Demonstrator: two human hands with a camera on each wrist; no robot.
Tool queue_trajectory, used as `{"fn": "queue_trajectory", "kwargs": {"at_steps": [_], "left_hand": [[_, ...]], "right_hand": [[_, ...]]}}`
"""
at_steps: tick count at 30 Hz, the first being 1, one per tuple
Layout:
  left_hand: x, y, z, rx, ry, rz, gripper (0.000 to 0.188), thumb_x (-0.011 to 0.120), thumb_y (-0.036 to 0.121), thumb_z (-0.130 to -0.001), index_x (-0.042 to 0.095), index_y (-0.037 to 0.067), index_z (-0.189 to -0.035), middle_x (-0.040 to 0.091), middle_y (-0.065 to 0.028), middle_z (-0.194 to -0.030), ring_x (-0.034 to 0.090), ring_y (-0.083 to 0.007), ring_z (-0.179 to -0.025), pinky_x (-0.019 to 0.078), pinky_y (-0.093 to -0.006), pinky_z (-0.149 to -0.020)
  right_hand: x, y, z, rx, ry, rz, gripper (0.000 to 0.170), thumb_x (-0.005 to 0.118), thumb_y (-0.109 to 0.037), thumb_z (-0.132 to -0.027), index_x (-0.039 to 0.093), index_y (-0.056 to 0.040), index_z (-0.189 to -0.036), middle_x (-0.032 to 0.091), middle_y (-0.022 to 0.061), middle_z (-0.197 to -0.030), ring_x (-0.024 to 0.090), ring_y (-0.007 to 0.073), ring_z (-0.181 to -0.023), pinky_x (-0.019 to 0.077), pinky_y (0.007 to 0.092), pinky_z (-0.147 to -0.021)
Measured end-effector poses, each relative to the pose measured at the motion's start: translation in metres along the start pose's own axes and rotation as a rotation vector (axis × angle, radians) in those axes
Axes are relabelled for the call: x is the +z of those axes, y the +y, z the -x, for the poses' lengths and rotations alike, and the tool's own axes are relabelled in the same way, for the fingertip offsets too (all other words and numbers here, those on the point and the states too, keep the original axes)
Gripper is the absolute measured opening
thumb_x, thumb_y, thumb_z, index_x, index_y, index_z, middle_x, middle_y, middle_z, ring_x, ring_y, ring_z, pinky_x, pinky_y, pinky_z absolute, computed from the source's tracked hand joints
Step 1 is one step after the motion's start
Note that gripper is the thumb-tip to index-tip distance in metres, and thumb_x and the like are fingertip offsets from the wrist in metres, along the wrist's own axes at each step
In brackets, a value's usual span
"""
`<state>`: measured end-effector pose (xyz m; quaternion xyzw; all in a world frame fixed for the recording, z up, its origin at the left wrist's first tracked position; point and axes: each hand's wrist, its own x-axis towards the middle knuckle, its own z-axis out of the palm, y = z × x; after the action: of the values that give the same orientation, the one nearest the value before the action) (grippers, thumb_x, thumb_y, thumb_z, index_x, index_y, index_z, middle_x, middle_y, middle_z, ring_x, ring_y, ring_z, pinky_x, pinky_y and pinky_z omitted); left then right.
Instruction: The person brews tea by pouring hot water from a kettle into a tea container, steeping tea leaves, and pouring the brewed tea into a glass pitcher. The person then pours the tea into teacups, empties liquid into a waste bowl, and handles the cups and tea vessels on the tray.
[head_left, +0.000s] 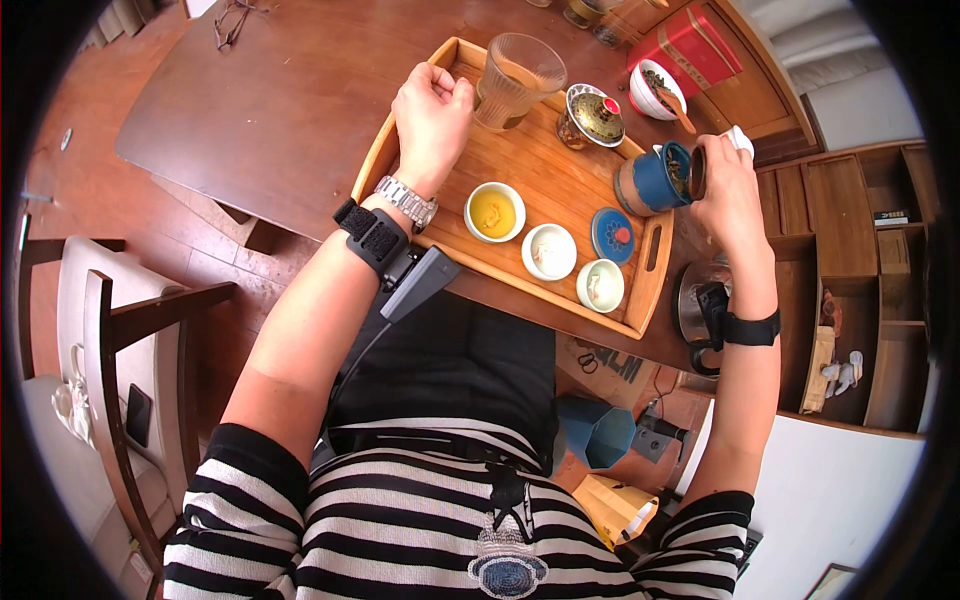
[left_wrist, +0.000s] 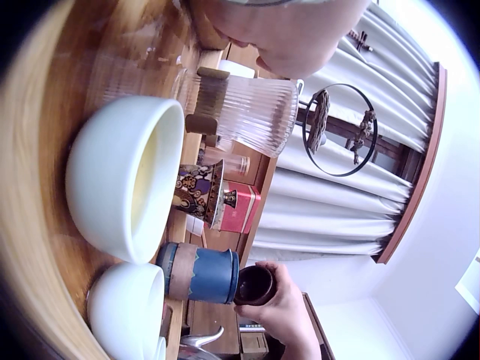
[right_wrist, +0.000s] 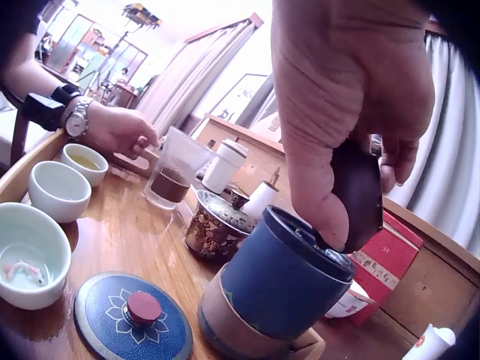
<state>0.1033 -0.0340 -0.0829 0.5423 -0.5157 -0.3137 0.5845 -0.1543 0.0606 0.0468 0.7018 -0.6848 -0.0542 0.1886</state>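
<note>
My right hand [head_left: 730, 200] grips a small dark brown cup [left_wrist: 256, 286], tilted at the rim of the blue lidless mug [head_left: 655, 181]. Dark leaves show inside this mug, which has a brown band around it. On the tray, my left hand [head_left: 432, 125] hovers beside a ribbed glass [head_left: 518, 75], fingers loosely curled and holding nothing. The mug's blue lid [right_wrist: 135, 315] with its red knob lies flat near it. Three small white cups stand along the near side: one with yellow liquid [head_left: 495, 212], a middle one [head_left: 548, 252] and one with a fish figure [right_wrist: 30, 259].
A patterned lidded bowl [head_left: 594, 117] stands between glass and mug. Behind the wooden tray [head_left: 650, 285] are a white bowl of leaves [head_left: 655, 88] with a wooden scoop and a red box [head_left: 690, 50]. A glass kettle [head_left: 695, 300] sits right of the tray; a chair [head_left: 120, 320] stands left.
</note>
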Motion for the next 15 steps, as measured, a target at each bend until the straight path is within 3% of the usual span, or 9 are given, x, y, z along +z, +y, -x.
{"fn": "queue_trajectory", "kwargs": {"at_steps": [2, 7, 9, 10, 12, 13, 15], "left_hand": [[0.000, -0.001, 0.000, 0.003, 0.000, -0.002, 0.020, 0.065, 0.013, -0.075, 0.050, 0.002, -0.067, 0.049, 0.0002, -0.054, 0.043, -0.0071, -0.049, 0.0400, -0.0244, -0.049], [0.001, -0.002, 0.000, 0.015, 0.013, 0.007, 0.020, 0.065, 0.013, -0.075, 0.051, 0.002, -0.067, 0.050, -0.0003, -0.054, 0.045, -0.0075, -0.050, 0.0409, -0.0245, -0.050], [0.001, 0.000, 0.000, 0.011, 0.011, 0.007, 0.020, 0.065, 0.014, -0.075, 0.051, 0.002, -0.067, 0.051, -0.0006, -0.054, 0.045, -0.0079, -0.050, 0.0412, -0.0247, -0.050], [0.001, 0.000, 0.000, 0.008, 0.007, 0.007, 0.020, 0.065, 0.014, -0.075, 0.051, 0.002, -0.068, 0.051, -0.0009, -0.054, 0.046, -0.0082, -0.050, 0.0414, -0.0249, -0.050], [0.000, -0.001, 0.000, 0.017, 0.008, 0.004, 0.020, 0.065, 0.014, -0.075, 0.051, 0.002, -0.068, 0.051, -0.0011, -0.054, 0.046, -0.0087, -0.050, 0.0417, -0.0253, -0.050], [0.001, -0.001, 0.000, 0.029, 0.008, 0.003, 0.020, 0.065, 0.014, -0.075, 0.051, 0.002, -0.068, 0.051, -0.0014, -0.054, 0.046, -0.0091, -0.050, 0.0419, -0.0257, -0.050], [0.001, 0.000, 0.000, 0.025, 0.004, 0.000, 0.020, 0.064, 0.014, -0.075, 0.051, 0.002, -0.067, 0.051, -0.0016, -0.054, 0.047, -0.0094, -0.050, 0.0421, -0.0260, -0.051]], "right_hand": [[0.005, -0.004, 0.000, -0.133, 0.064, 0.096, 0.050, 0.060, 0.009, -0.058, 0.049, -0.0035, -0.105, 0.053, 0.0131, -0.100, 0.048, 0.0334, -0.097, 0.0429, 0.0419, -0.081], [0.002, -0.005, 0.007, -0.052, 0.066, 0.080, 0.056, 0.062, 0.006, -0.056, 0.048, -0.0040, -0.109, 0.053, 0.0122, -0.103, 0.047, 0.0331, -0.099, 0.0429, 0.0407, -0.083], [0.002, -0.002, 0.011, 0.127, 0.228, -0.181, 0.060, 0.070, -0.001, -0.058, 0.047, -0.0011, -0.113, 0.055, 0.0122, -0.108, 0.050, 0.0282, -0.103, 0.0426, 0.0366, -0.088], [-0.002, -0.006, 0.013, 0.125, 0.226, -0.181, 0.060, 0.070, -0.001, -0.058, 0.047, -0.0011, -0.113, 0.055, 0.0122, -0.108, 0.050, 0.0282, -0.103, 0.0426, 0.0366, -0.088], [-0.015, -0.018, 0.016, 0.494, 0.064, -1.061, 0.065, 0.078, -0.010, -0.059, 0.045, 0.0032, -0.114, 0.055, 0.0143, -0.111, 0.051, 0.0216, -0.106, 0.0416, 0.0321, -0.090], [-0.007, -0.020, 0.020, 0.423, 0.062, -1.196, 0.065, 0.079, -0.014, -0.063, 0.044, 0.0063, -0.113, 0.055, 0.0153, -0.110, 0.053, 0.0174, -0.101, 0.0423, 0.0291, -0.087], [0.003, -0.037, 0.023, 0.357, -0.007, -1.248, 0.066, 0.079, -0.015, -0.060, 0.046, 0.0051, -0.114, 0.055, 0.0146, -0.109, 0.054, 0.0195, -0.099, 0.0431, 0.0301, -0.086]]}}
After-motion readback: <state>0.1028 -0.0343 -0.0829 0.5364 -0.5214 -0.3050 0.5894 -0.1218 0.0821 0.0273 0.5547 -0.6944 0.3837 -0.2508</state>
